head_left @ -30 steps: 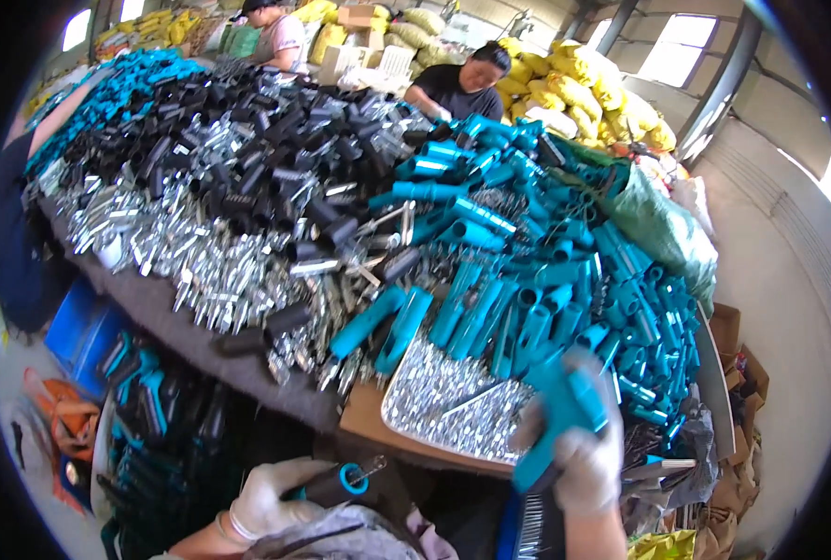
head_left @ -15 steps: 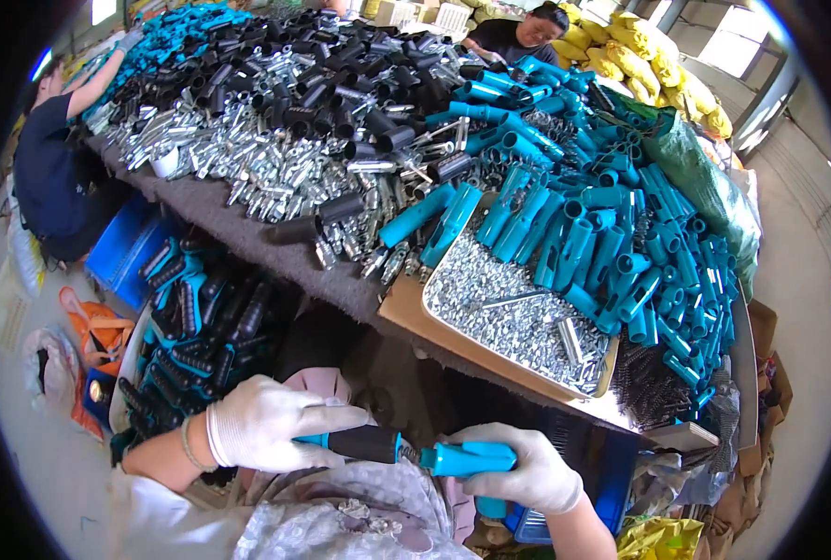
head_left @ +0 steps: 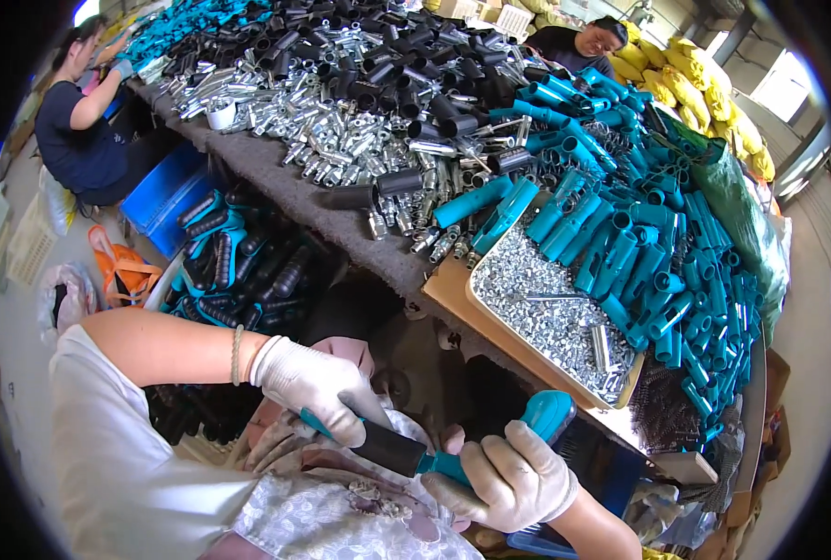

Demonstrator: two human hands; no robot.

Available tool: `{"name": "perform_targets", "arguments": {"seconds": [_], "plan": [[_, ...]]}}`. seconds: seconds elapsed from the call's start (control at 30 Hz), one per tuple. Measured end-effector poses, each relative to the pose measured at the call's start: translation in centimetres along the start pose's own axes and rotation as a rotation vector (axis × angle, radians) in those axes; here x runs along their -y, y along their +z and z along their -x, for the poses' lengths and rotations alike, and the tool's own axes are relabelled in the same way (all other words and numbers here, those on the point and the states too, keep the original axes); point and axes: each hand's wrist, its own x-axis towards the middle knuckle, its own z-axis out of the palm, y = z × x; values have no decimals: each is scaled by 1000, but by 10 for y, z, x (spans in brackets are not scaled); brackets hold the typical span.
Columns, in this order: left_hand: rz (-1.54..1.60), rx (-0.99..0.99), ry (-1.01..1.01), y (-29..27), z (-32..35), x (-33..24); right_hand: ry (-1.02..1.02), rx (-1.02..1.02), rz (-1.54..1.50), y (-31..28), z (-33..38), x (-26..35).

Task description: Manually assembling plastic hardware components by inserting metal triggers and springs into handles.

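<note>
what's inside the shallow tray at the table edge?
The tray holds a heap of small silver screws and a few larger silver metal sleeves. Teal plastic tubes spill over its far rim. The tray floor is covered, so anything beneath the screws cannot be seen.

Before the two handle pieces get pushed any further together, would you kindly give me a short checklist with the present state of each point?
1. Left hand grips the black sleeve firmly: ok, gloved fingers are wrapped around its upper end.
2. Right hand holds the teal handle: ok, fingers are closed around it.
3. The two pieces line up end to end: ok, they form one straight line over the lap.
4. Sleeve fully seated on the teal part: cannot tell, the right hand covers the joint.
5. Tray of small metal parts within view on the table: ok, it holds plenty.
6. Both hands gloved: ok.
</note>
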Motion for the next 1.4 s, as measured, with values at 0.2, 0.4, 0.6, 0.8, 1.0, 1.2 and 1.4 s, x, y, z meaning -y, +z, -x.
{"name": "perform_targets", "arguments": {"seconds": [0.2, 0.4, 0.6, 0.8, 1.0, 1.2, 1.4], "plan": [[-476, -431, 214, 7, 11, -27, 612, 80, -745, 1, -2, -1], [-1135, -509, 93, 14, 29, -72, 793, -25, -961, 1, -4, -1], [-637, -399, 47, 2, 25, -72, 361, -31, -249, 4, -3, -3], [213, 6, -211, 2, 11, -23, -124, 8, -60, -2, -8, -10], [115, 59, -208, 12, -1, -15, -19, 16, -201, 7, 1, 5], [-952, -421, 33, 10, 7, -48, 761, 130, -950, 20, 8, 3], [-1371, -755, 87, -3, 6, -31, 1266, -610, -2086, 63, 23, 1]]}}
